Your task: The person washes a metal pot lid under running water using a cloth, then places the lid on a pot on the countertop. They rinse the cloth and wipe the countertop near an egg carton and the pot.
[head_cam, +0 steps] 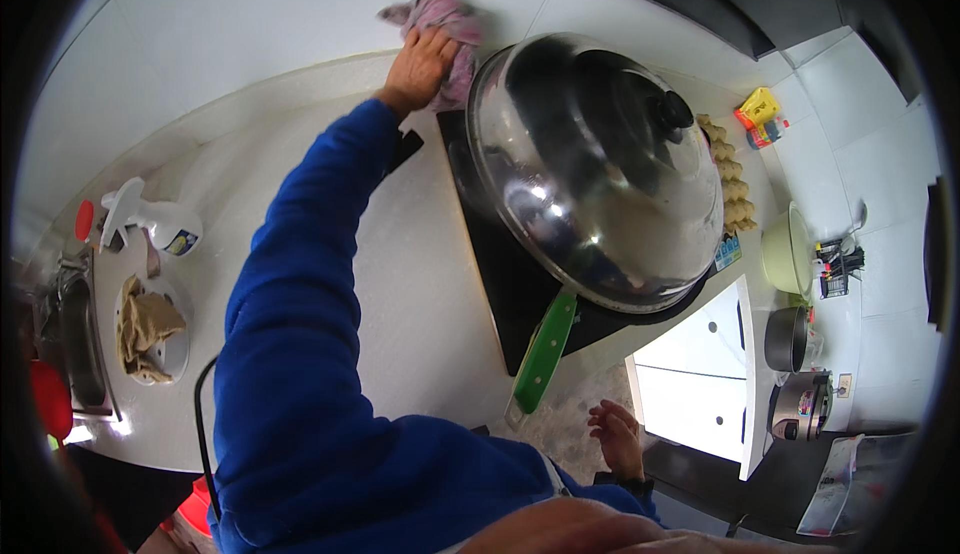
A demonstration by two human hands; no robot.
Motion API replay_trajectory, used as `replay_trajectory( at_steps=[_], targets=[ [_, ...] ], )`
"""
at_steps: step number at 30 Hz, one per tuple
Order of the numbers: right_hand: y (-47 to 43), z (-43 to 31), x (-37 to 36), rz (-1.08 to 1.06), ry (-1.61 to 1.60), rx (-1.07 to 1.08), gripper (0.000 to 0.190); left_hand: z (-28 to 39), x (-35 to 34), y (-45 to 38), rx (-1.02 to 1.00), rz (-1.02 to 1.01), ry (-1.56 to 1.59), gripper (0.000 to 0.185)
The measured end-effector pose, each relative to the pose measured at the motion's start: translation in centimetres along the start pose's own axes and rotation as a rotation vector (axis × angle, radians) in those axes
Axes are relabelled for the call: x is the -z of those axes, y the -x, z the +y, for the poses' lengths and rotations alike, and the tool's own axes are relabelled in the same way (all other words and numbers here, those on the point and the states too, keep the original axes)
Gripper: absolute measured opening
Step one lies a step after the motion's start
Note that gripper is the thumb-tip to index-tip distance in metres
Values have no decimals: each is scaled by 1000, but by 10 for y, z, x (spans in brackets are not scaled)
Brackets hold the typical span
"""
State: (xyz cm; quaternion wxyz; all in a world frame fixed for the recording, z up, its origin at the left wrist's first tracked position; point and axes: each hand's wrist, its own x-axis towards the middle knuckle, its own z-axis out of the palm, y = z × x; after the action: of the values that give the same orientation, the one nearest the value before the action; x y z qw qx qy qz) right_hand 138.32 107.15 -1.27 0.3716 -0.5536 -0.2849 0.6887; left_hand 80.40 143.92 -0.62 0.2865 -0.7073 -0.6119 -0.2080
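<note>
My left hand, at the end of a long blue sleeve, grips a crumpled pink and grey cloth. The cloth lies against the white tiled wall, where it meets the countertop's raised back edge. Just right of it, a large domed steel lid with a black knob covers a pan on a black cooktop. The pan's green handle points toward me, past the counter edge. My right hand hangs low at my side with loosely bent fingers, touching nothing. A dark band circles that wrist.
At left are a white spray bottle, a tan cloth on a white colander-like dish and a steel sink. Egg trays stand behind the lid. A pale green basin, dark pot and rice cooker line the right counter.
</note>
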Motion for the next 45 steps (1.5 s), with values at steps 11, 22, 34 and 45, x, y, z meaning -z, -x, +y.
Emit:
replay_trajectory(
  at_steps=[11, 22, 34, 45],
  targets=[
    [-10, 10, 11, 28, -55, 9, 29, -88, 42, 71, 199, 141, -235, 44],
    [10, 11, 15, 85, -70, 68, 28, -78, 60, -19, 83, 403, -48, 53],
    [78, -7, 67, 44, 91, 279, 31, -73, 33, 69, 509, -88, 435, 13],
    [103, -65, 237, -294, 232, 529, 35, -75, 414, 121, 669, 566, 1073, 38]
  ],
)
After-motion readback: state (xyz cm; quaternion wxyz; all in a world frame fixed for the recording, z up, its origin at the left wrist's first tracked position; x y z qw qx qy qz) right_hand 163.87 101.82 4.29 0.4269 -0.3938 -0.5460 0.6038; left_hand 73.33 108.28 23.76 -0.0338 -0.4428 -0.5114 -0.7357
